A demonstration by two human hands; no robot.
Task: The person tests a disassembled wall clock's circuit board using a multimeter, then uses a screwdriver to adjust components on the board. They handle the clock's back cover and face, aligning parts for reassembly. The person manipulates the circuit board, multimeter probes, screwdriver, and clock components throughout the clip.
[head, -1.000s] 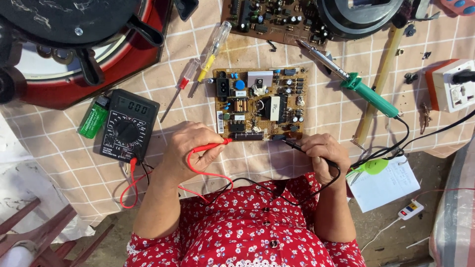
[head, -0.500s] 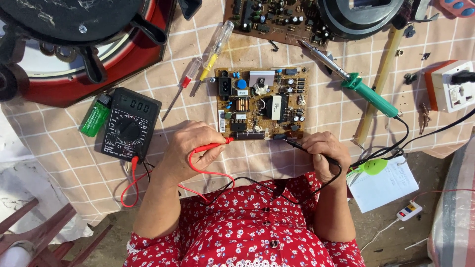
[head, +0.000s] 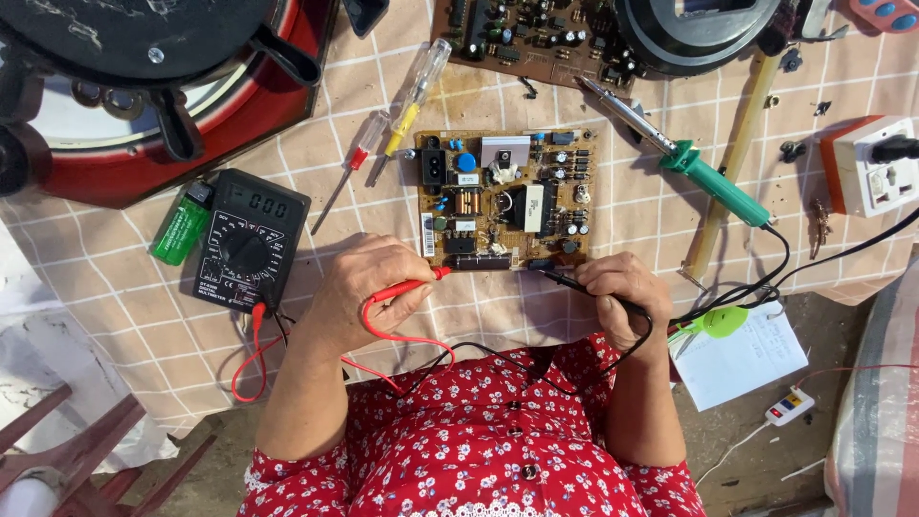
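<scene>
A tan circuit board (head: 505, 199) with many small parts lies on the checked tablecloth (head: 124, 316). My left hand (head: 369, 287) grips a red test probe (head: 414, 285) whose tip touches the board's near left edge. My right hand (head: 622, 292) grips a black test probe (head: 565, 279), tip on the board's near right edge. Red and black leads run back to a black digital multimeter (head: 247, 251) left of my left hand.
A green lighter (head: 180, 230) lies left of the meter. Two screwdrivers (head: 407, 105) and a green-handled soldering iron (head: 689, 158) flank the board. A red-rimmed round appliance (head: 144, 105), another circuit board (head: 536, 38), a socket box (head: 871, 168) and a paper sheet (head: 742, 354) are around.
Both hands stay on the probes at the board's near edge; the view has shifted only slightly.
</scene>
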